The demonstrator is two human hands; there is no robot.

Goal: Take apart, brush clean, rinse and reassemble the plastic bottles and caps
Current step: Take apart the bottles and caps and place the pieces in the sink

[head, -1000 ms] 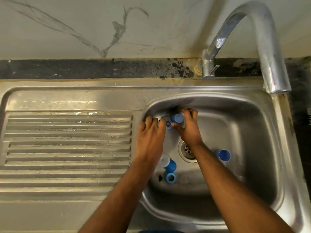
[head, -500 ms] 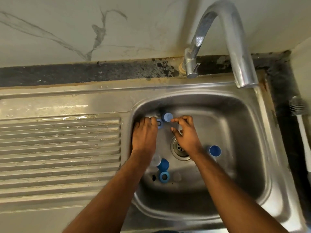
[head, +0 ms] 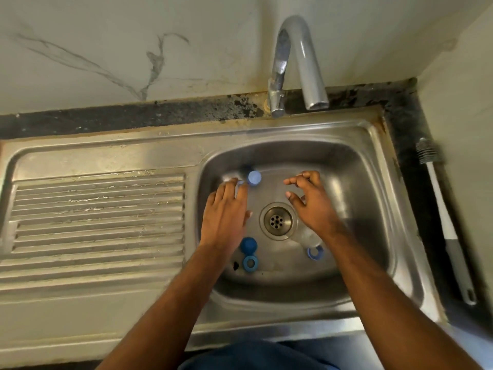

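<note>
Stainless steel sink [head: 373, 182] with ribbed drainboard [head: 98, 217] to the left; chrome faucet [head: 301, 62] arched over the rear rim, no water visible at the spout.

Left hand [head: 226, 214]: palm down inside the basin, left of the drain strainer [head: 277, 221], fingers straight and together, fingertips at a small clear item at the far left wall of the basin. Too blurred to tell what the item is or whether it is gripped.

Right hand [head: 309, 198]: above the basin floor, right of the drain strainer, fingers spread and loosely curled, holding nothing.

Light blue cap [head: 254, 178]: at the far left of the basin, just beyond the left fingertips.

Dark blue cap [head: 248, 245]: on the basin floor near the left wrist, with a blue ring-shaped cap [head: 250, 262] touching it on the near side.

Clear plastic bottle [head: 310, 237]: lying on the basin floor beside the right wrist, its blue-rimmed mouth [head: 314, 252] toward the near edge.

Bottle brush [head: 442, 217]: on the dark counter [head: 410, 161] right of the sink, bristle head toward the wall, grey handle toward the near edge.
</note>
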